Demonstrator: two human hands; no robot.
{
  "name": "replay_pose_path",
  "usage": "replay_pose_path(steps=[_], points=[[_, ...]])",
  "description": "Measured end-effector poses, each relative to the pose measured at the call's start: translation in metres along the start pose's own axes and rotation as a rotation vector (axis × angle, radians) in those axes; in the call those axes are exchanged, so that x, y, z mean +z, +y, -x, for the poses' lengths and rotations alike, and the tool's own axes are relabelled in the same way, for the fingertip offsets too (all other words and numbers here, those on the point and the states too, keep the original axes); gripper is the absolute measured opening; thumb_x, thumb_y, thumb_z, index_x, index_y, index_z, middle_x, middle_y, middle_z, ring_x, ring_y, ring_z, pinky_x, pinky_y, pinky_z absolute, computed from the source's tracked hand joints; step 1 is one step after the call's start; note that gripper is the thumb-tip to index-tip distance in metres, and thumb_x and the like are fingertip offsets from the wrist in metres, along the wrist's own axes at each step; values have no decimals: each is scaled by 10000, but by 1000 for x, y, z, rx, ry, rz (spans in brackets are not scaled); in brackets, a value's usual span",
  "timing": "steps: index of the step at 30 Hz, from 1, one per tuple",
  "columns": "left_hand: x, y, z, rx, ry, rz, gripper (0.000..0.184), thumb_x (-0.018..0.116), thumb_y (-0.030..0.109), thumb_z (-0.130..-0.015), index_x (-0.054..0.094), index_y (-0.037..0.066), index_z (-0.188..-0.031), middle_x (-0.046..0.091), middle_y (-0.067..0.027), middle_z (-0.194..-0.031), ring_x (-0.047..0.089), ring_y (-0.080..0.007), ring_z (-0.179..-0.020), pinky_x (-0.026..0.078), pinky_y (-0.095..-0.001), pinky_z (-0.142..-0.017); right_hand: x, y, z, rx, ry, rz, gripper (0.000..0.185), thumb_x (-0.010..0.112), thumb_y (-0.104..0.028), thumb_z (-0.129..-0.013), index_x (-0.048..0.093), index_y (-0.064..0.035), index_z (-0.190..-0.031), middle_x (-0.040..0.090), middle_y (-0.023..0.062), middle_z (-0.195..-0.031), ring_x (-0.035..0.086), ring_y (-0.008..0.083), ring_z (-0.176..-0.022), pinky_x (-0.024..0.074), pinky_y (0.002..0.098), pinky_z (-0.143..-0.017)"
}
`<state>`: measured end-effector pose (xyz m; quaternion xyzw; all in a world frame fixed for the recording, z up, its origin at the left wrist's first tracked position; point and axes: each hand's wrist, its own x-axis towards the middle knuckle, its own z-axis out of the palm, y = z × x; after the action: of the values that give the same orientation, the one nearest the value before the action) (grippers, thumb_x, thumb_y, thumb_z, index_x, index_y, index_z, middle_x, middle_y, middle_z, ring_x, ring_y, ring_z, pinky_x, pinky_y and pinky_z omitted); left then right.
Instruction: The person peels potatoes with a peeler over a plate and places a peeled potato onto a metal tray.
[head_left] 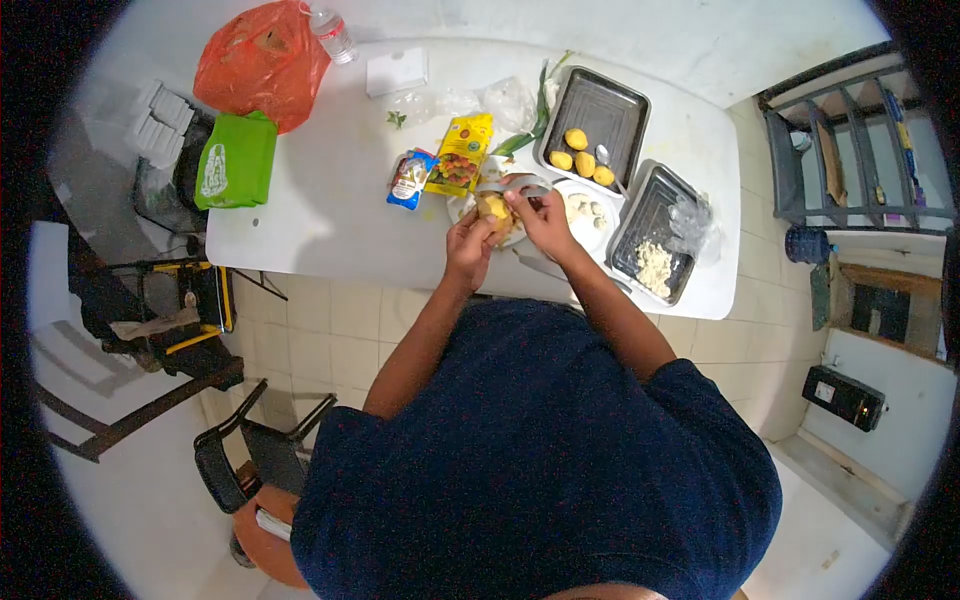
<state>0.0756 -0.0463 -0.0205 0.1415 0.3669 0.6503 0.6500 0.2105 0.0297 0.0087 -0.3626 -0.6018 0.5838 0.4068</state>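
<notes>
My left hand is closed around a yellow potato, its skin partly off. My right hand grips a grey peeler with a looped frame, held against or just above the potato; the blade is too small to make out. Both hands are over a white plate with scraps on it. Just right of them, another white plate carries small pale pieces. Several more yellow potatoes lie in a dark metal tray behind, along with a spoon.
A second dark tray holds chopped pale pieces and a clear plastic bag. Left of the plates lie a yellow packet and a blue packet. Green leaves, an orange bag, a green bag and a bottle are farther off.
</notes>
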Motion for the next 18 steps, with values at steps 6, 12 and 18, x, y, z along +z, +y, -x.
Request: replay_pose_path(steps=[6, 12, 18], points=[[-5, 5, -3, -3, 35, 145, 367, 546, 57, -935, 493, -8, -1291, 591, -138, -1229, 607, -253, -1116, 499, -414, -978, -5, 11, 0, -3, 10, -21, 157, 627, -165, -945, 645, -16, -993, 597, -17, -792, 494, 36, -703, 415, 211, -606], [-7, 8, -5, 35, 73, 147, 274, 540, 50, -936, 451, 70, -1195, 562, -142, -1247, 588, -289, -1147, 492, -475, -994, -3, 2, 4, -38, 38, -91, 140, 614, -139, -953, 630, -15, -1017, 595, -14, -823, 487, 35, -691, 401, 202, -603], [-12, 7, -7, 13, 49, 149, 246, 534, 31, -931, 463, 69, -1163, 560, -152, -1242, 593, -304, -1135, 501, -503, -982, 0, 8, 2, -82, 57, -132, 132, 613, -129, -955, 622, -7, -1003, 591, -17, -858, 491, 32, -701, 401, 197, -602]])
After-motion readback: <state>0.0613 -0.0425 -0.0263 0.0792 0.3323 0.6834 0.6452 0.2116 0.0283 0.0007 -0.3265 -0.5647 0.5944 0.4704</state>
